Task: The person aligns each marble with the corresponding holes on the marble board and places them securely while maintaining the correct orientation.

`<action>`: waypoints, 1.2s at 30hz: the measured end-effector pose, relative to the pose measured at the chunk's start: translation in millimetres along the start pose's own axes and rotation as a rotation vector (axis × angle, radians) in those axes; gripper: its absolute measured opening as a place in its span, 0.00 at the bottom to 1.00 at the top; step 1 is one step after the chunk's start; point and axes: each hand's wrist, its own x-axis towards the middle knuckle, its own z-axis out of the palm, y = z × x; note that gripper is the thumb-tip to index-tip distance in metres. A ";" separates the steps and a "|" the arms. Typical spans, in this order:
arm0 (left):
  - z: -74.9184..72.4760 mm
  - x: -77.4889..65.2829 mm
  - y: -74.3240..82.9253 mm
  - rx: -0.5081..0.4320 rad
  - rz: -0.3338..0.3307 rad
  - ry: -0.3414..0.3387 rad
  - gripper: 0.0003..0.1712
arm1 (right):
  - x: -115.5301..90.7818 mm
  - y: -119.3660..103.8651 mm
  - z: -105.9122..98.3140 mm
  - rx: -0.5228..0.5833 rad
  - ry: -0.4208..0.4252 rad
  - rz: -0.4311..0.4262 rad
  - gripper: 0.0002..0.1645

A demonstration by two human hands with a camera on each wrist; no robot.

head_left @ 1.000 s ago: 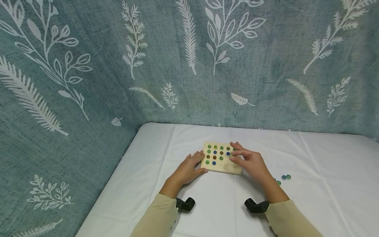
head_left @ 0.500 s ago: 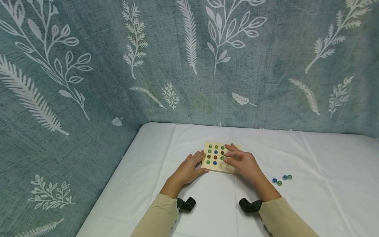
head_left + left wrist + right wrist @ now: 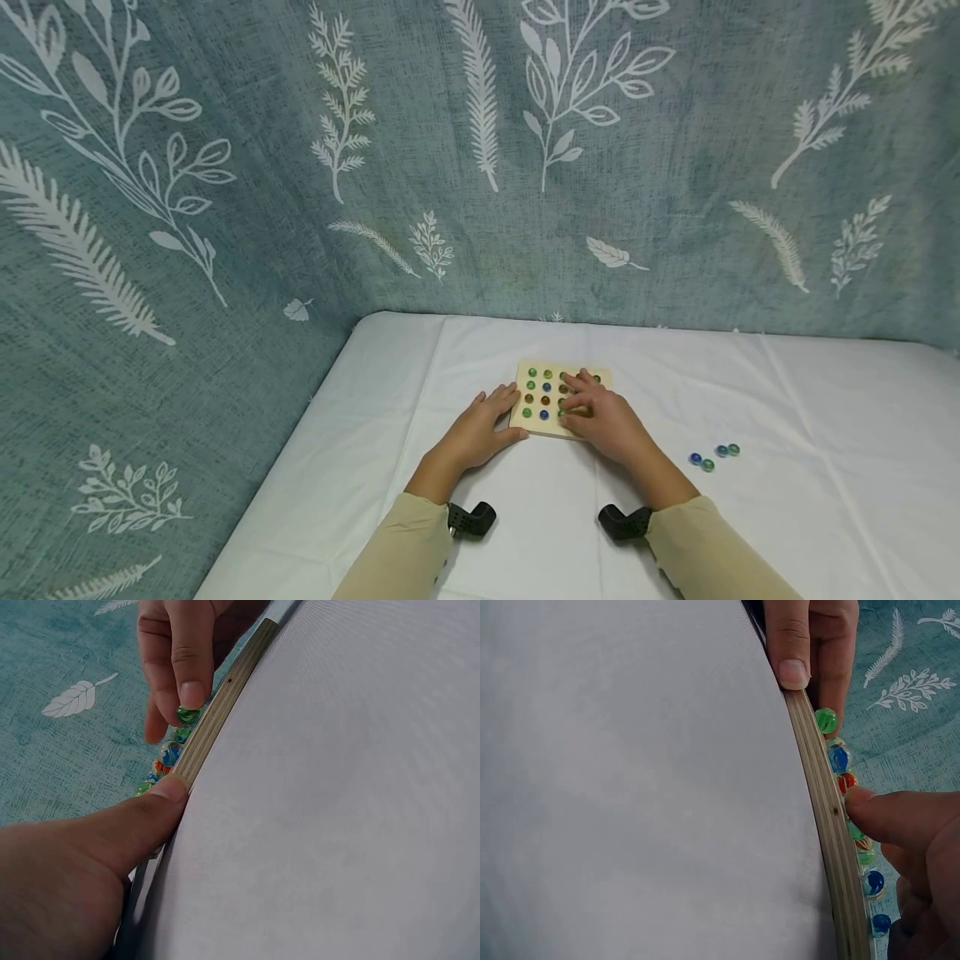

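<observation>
A pale wooden board (image 3: 551,427) with rows of glass marbles in its hollows lies on the white-covered table. My left hand (image 3: 476,429) rests at its left side, fingers straight along that edge; the thumb (image 3: 791,673) presses the front edge. Over the board's middle, my right hand (image 3: 606,421) pinches a green marble (image 3: 188,715) between thumb and fingers at the front row, just right of a blue marble (image 3: 543,414). Whether this green marble sits fully in its hollow cannot be told. The right hand hides several hollows on the board's right part.
Two blue and two green loose marbles, among them a blue one (image 3: 696,459) and a green one (image 3: 734,450), lie on the white cloth (image 3: 787,517) right of the board. A teal leaf-patterned curtain (image 3: 510,250) hangs behind and at the left.
My right hand has moved left and nearer the front, from the board's right part to the front row, carrying a green marble. My left hand stays in place.
</observation>
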 end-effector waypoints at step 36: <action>0.0 -1.0 -0.1 -0.011 0.011 0.003 0.43 | -25.0 8.7 -49.8 0.020 0.036 0.031 0.18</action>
